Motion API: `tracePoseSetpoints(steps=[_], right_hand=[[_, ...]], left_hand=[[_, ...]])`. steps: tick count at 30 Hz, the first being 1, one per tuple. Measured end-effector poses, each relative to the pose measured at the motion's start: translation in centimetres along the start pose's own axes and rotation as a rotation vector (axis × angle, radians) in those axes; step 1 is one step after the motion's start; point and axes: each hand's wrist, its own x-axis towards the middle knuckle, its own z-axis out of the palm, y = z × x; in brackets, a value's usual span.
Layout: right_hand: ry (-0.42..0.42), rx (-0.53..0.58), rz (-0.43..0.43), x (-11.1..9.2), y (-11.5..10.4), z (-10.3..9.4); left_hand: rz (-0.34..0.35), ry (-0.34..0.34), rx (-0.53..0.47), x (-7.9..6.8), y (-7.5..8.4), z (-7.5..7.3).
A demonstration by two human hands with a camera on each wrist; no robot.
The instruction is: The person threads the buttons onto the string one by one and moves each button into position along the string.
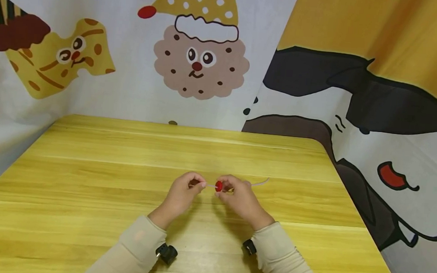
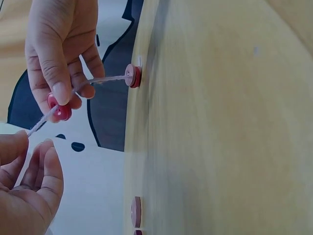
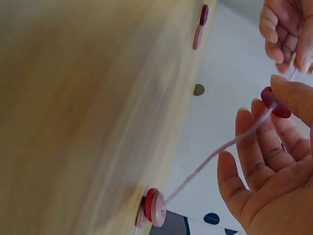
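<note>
Nearest in my head feed are two beige sleeves, cut off by the bottom edge, each with a small black camera at the cuff. Beyond them, the left hand pinches a pale string between thumb and finger, and the right hand pinches a red button, its other fingers loosely curved. The red button sits between the two hands, above the wooden table. The right thumb covers part of it, so I can only judge that the string passes through; that hand also hides a stretch of the string from the head camera.

Both wrist views give me what I cannot make out there: a small stack on the string with a pink button foremost, at the table, and, well apart, a pair of buttons, one of them cut off in the left wrist view. The red button stands on edge, flat faces turned left and right, its long axis across the string. The string runs sideways, its free end pointing right and away from the person. Farthest off hangs a curtain printed with cartoon figures.
</note>
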Motion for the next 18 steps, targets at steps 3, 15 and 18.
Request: tracePoseSetpoints(steps=[3,15,18], right_hand=[[-0.001,0.013,0.031,0.1,0.1,-0.3],[-0.015,-0.039,0.114,0.5,1.2,-1.0],[-0.029,-0.074,0.123,0.7,1.6,-1.2]], left_hand=[[-0.003,0.004,-0.008,0.0,0.1,-0.1],[0.01,0.021,-0.046,0.0,-0.1,0.0],[0.009,0.027,-0.053,0.1,0.0,-0.1]])
